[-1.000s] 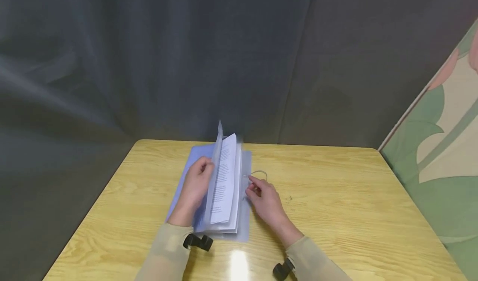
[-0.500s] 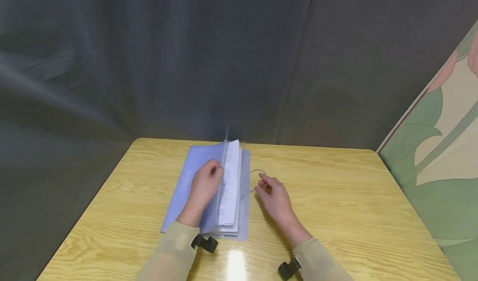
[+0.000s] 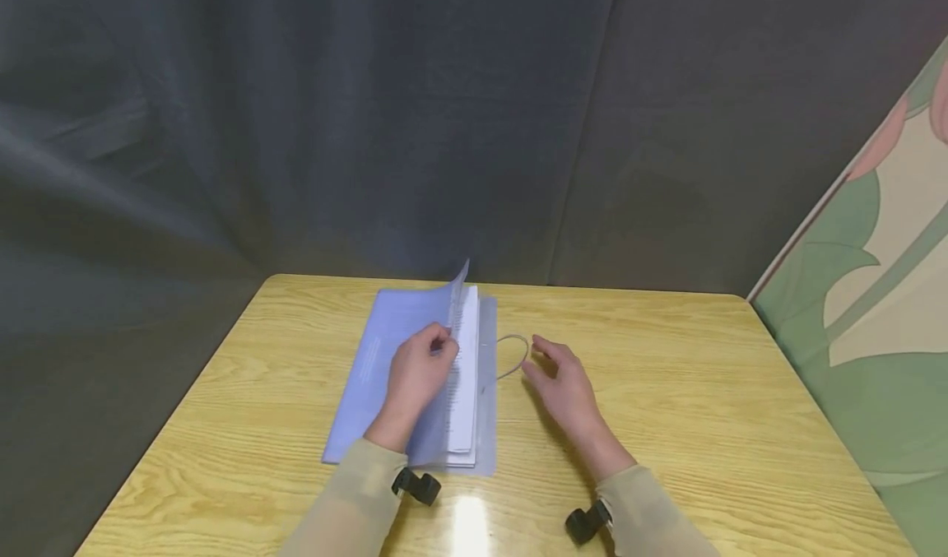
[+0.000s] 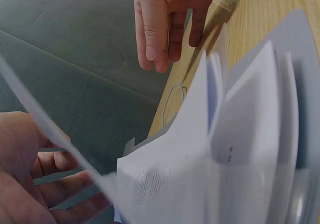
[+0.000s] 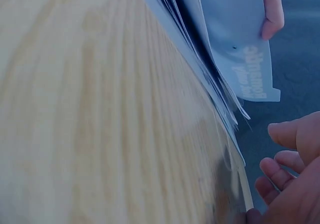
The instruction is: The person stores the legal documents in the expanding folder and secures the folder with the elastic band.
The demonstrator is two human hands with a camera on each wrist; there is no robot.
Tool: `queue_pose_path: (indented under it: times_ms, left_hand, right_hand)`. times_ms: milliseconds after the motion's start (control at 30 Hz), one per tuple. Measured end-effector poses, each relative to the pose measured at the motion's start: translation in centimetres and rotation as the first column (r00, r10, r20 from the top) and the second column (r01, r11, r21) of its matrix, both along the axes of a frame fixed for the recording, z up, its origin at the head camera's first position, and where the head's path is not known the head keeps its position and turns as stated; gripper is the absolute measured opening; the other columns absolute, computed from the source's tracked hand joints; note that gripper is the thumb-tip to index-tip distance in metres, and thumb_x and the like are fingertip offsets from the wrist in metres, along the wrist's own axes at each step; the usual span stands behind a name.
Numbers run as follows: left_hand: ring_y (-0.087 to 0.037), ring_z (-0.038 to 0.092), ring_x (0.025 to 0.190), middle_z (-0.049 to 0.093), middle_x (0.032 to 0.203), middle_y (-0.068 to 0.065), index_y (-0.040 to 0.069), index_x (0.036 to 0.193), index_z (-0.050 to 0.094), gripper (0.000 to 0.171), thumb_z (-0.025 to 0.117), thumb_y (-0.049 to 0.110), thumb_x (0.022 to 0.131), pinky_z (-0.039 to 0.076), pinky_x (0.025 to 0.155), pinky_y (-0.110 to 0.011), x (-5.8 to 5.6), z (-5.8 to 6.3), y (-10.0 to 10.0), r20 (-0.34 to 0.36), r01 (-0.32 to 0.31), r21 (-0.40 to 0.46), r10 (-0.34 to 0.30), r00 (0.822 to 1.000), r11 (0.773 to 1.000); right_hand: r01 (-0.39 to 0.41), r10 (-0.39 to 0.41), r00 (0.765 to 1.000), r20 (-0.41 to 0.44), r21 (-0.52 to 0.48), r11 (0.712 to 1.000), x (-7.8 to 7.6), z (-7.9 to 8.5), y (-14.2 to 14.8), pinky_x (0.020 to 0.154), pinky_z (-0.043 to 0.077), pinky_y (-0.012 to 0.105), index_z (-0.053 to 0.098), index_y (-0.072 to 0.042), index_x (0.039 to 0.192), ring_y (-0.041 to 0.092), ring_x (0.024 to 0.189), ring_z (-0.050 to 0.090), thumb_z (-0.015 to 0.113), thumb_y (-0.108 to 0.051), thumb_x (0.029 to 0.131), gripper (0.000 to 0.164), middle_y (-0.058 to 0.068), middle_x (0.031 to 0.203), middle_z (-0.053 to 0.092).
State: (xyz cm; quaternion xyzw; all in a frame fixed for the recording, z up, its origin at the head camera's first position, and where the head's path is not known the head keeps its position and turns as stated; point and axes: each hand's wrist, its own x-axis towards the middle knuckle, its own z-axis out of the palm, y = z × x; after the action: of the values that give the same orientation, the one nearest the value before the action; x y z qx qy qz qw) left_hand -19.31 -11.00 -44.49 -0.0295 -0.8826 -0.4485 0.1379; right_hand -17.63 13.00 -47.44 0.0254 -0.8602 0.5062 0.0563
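On the table lies a translucent blue plastic document folder (image 3: 381,351), its front cover lifted along the right side. White printed papers (image 3: 464,401) show in the gap beneath. My left hand (image 3: 418,372) pinches the edge of the raised cover (image 5: 240,39) between thumb and fingers. A thin grey elastic cord (image 3: 527,351) loops out from the folder's right edge. Just right of that loop hovers my right hand (image 3: 569,388), fingers loosely bent around nothing. In the left wrist view several paper sheets (image 4: 250,114) fan apart inside the folder.
The folder rests on a yellow wood-grain table (image 3: 666,392). A dark grey curtain (image 3: 444,113) hangs behind the table's back edge. Leaf-patterned fabric (image 3: 889,310) borders the right side. A small black wrist camera (image 3: 417,486) is strapped to each sleeve.
The left hand has brought the cover rightward and down, hiding more of the papers. My right hand has drawn away to the right from the folder's edge, leaving the cord loop standing free.
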Motion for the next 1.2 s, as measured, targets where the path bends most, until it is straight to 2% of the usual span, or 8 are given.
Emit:
queue_pose_path:
  times_ms: [167,400,533,600,700,900,1067,1200]
  left_hand:
    - [-0.034,0.075,0.109,0.08,0.121,-0.007,0.017,0.088,0.068,0.009,0.065,0.02,0.096,0.056,0.093,-0.056,-0.3,-0.7,0.0,0.013,0.026,-0.013,-0.026,1.0,1.0]
    - [-0.027,0.066,0.085,0.074,0.099,-0.004,0.022,0.091,0.062,0.011,0.066,0.032,0.095,0.052,0.073,-0.048,-2.2,-4.2,-0.2,-0.04,0.051,-0.1,-0.056,0.998,0.994]
    - [-0.028,0.064,0.087,0.071,0.099,-0.007,0.018,0.097,0.064,0.016,0.07,0.033,0.097,0.052,0.076,-0.049,-1.5,-2.8,0.3,0.018,0.099,-0.094,-0.098,0.995,0.991]
    - [-0.03,0.065,0.092,0.071,0.102,-0.011,0.014,0.1,0.065,0.019,0.073,0.031,0.098,0.053,0.082,-0.052,-0.4,-1.1,0.5,0.062,0.115,-0.071,-0.11,0.992,0.991]
    - [-0.031,0.064,0.095,0.071,0.107,-0.013,0.011,0.105,0.065,0.022,0.074,0.029,0.099,0.052,0.085,-0.052,0.1,-0.6,0.7,0.089,0.119,-0.079,-0.112,0.99,0.99]
    - [-0.033,0.065,0.107,0.071,0.116,-0.015,0.01,0.112,0.066,0.022,0.073,0.026,0.099,0.052,0.096,-0.054,0.6,-0.5,0.3,0.102,0.134,-0.075,-0.126,0.987,0.988]
    - [-0.039,0.066,0.124,0.071,0.132,-0.016,0.009,0.119,0.071,0.024,0.077,0.021,0.099,0.05,0.107,-0.056,0.5,-0.8,-0.5,0.057,0.183,-0.086,-0.179,0.982,0.979]
    - [-0.045,0.059,0.14,0.065,0.148,-0.021,0.009,0.128,0.075,0.033,0.083,0.019,0.097,0.038,0.117,-0.071,0.6,-1.3,-1.1,0.026,0.217,-0.166,-0.216,0.976,0.962]
  right_hand:
    - [-0.017,0.018,0.999,0.028,-0.011,1.0,-0.5,0.0,0.5,0.126,0.032,0.057,0.053,0.002,0.159,0.043,0.15,0.048,0.073,-0.011,0.107,0.057,0.023,0.155,0.058]
    - [-0.068,0.067,0.995,0.08,0.016,0.998,-1.1,0.1,1.4,0.13,0.025,0.056,0.046,0.001,0.164,0.043,0.16,0.033,0.069,-0.017,0.11,0.061,0.024,0.168,0.044]
    - [-0.074,0.071,0.992,0.107,0.024,0.997,-1.4,0.0,1.7,0.13,0.024,0.057,0.044,-0.002,0.165,0.043,0.162,0.03,0.067,-0.019,0.111,0.061,0.023,0.17,0.041]
    - [-0.081,0.077,0.992,0.103,0.041,0.996,-1.4,-0.1,1.7,0.129,0.025,0.058,0.045,-0.002,0.165,0.044,0.161,0.03,0.066,-0.018,0.112,0.06,0.024,0.17,0.041]
    - [-0.094,0.088,0.992,0.095,0.067,0.993,-1.4,-0.1,1.8,0.129,0.026,0.058,0.046,0.0,0.164,0.045,0.16,0.032,0.066,-0.015,0.112,0.058,0.025,0.169,0.041]
    - [-0.123,0.113,0.99,0.087,0.113,0.986,-1.7,-0.1,2.1,0.129,0.024,0.059,0.046,0.001,0.164,0.045,0.16,0.032,0.066,-0.014,0.111,0.058,0.025,0.169,0.041]
    - [-0.139,0.127,0.988,0.089,0.148,0.979,-2.1,0.0,2.5,0.129,0.024,0.059,0.045,0.0,0.164,0.046,0.16,0.032,0.065,-0.015,0.112,0.058,0.025,0.17,0.04]
    - [-0.144,0.133,0.988,0.082,0.155,0.977,-2.5,0.1,2.7,0.129,0.024,0.06,0.046,0.002,0.163,0.047,0.16,0.032,0.065,-0.013,0.112,0.056,0.027,0.17,0.04]
